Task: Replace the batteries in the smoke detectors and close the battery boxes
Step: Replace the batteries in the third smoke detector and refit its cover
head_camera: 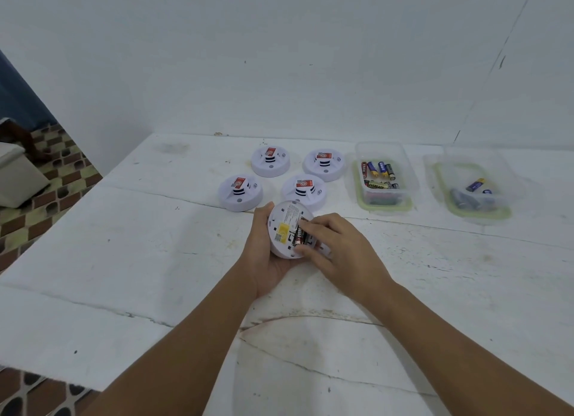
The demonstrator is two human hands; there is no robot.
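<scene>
White counter [124, 260] against a white wall. Left hand [264, 260] cups an upturned smoke detector [284, 229] at centre; right hand [338, 248] pinches a battery [299, 235] in its open compartment. Four detectors [240, 193] at 12 o'clock, two battery tubs [385, 175] at 2 o'clock.

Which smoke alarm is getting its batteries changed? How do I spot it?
On the white table, find the cluster of round white smoke detectors. The one nearest the person is in the left hand, flipped over, showing a yellow sticker and batteries.
</scene>
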